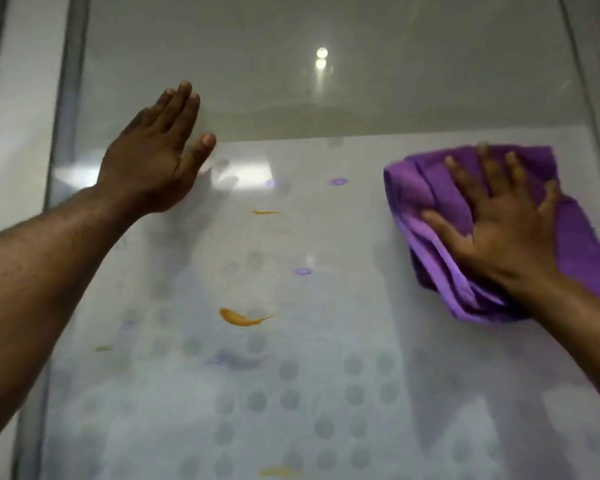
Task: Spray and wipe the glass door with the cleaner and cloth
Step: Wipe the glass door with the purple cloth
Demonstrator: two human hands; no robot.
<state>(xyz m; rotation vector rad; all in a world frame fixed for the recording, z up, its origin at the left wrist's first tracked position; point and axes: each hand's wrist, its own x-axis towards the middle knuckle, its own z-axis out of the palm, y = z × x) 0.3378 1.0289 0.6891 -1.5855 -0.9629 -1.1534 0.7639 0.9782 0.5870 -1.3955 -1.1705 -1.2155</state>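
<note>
Wiping stage, by the look of it: my right hand (pixel 499 223) is spread wide and flat over the folded purple microfibre cloth (pixel 440 202), pinning it against the frosted glass door with the printed grey dots and orange fish (pixel 291 237). That puts the cloth on the right side of the pane, just below the line where the frosting begins, near the grey metal door frame (pixel 66 98) on its far edge. My left hand (pixel 156 150) is open too, fingers together and thumb out, palm leaning on the glass at upper left, holding nothing, steadying the door, I'd say.

Cleaner bottle? Nowhere in view, so I judge the spraying is behind me or paused; I can't tell from here whether the glass is wet. Clear band above the frosting shows ceiling lights (pixel 321 58) reflected, fairly clean-looking. Middle and lower parts look hazy, but blur and frosting make it impossible to tell smears from pattern. My guess is the right side is in hand, while the centre, left and bottom are left to cover.

Writing, brands, labels: none readable. Only decoration shows, meaning dots, little purple rings and fish shapes.
</note>
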